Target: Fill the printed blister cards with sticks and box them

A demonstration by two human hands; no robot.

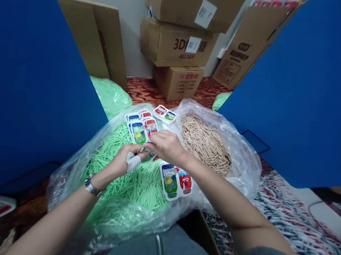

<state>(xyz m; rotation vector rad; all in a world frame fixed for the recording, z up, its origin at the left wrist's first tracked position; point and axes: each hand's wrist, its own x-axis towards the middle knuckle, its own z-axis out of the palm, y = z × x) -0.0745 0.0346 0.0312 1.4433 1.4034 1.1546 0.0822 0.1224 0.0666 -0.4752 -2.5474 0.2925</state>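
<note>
My left hand (128, 158), with a white wrap near the thumb, and my right hand (168, 146) meet over the green sticks (143, 187). Both have their fingers closed on a two-part plastic pack (151, 156), mostly hidden beneath them. Just beyond my fingers, several overlapping Sprite-and-Cola packs (139, 132) rest at the back of the green sticks. Another such pack (171, 183) lies below my right wrist, at the edge of the green heap. One more pack (164, 114) sits farther back, on the clear plastic bag (178, 122).
To the right, brown sticks (205, 145) fill another part of the plastic. Stacked cardboard boxes (178, 43) stand behind. Blue panels (299, 93) close in both sides. A green-filled bag (110, 95) lies at the back left, and a patterned rug (278, 211) at the right.
</note>
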